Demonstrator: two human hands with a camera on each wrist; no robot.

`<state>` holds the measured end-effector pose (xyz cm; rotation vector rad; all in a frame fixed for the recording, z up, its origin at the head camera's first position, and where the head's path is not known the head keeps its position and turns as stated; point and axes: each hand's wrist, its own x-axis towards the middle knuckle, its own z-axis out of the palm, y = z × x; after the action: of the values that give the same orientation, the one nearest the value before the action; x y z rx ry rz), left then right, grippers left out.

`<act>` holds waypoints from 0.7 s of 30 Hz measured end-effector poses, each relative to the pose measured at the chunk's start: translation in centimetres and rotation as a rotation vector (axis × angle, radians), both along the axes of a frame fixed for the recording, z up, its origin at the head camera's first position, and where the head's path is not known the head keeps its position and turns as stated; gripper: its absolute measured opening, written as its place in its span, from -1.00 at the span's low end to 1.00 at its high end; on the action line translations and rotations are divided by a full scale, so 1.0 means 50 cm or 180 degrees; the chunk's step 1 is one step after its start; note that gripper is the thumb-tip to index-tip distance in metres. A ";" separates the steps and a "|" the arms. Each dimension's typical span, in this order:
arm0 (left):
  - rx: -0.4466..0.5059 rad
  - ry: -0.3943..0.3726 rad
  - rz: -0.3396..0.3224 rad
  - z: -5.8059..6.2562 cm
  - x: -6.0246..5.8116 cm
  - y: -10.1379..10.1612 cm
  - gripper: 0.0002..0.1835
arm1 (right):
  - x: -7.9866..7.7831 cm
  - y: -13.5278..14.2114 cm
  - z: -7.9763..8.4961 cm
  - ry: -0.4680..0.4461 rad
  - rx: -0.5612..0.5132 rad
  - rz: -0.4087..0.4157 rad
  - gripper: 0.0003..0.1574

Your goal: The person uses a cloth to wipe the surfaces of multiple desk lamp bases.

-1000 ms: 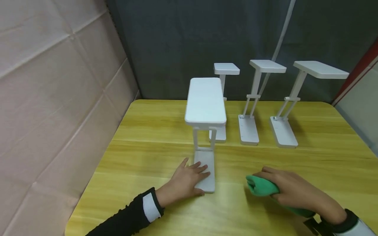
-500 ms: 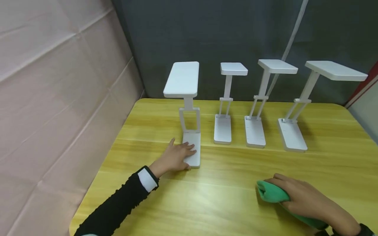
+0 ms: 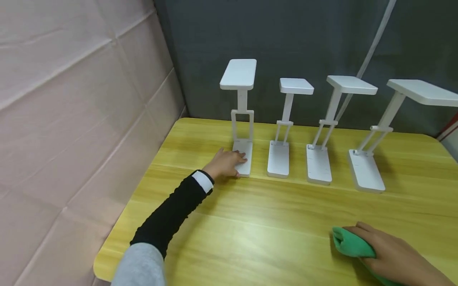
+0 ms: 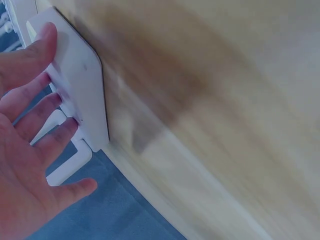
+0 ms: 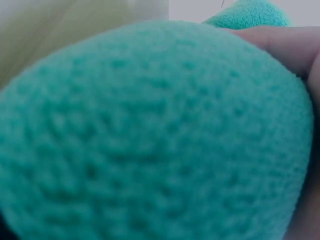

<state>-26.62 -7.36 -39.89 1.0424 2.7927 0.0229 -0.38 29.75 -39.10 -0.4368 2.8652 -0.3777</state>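
Observation:
My left hand (image 3: 226,163) rests on the base of a white desk lamp (image 3: 239,75) at the left end of a row. Its fingers are spread and fairly straight; in the left wrist view the fingertips (image 4: 67,127) touch the white base (image 4: 82,75). At the front right, my right hand (image 3: 397,252) grips a rolled green cloth (image 3: 352,243), fingers curled round it. That cloth (image 5: 160,135) fills most of the right wrist view and hides much of the hand.
Three more white desk lamps (image 3: 278,159), (image 3: 318,165), (image 3: 366,172) stand in the row to the right, heads raised. All are on a wood-grain table (image 3: 229,226). A dark curtain (image 3: 272,35) hangs behind, and a pale cloth wall (image 3: 78,119) stands at the left.
My left hand has pushed the lamp away across the table, from in front of the others to the row's left end. The right hand keeps holding the cloth.

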 end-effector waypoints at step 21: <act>0.0352 0.0184 0.0514 -0.007 0.018 -0.206 -0.36 | -0.153 0.140 0.028 -0.0319 -0.0907 -0.1103 0.00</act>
<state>-25.73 -17.65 -40.24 0.8498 2.9511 0.1710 -8.04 36.77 -37.69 0.0399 2.7917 -0.8478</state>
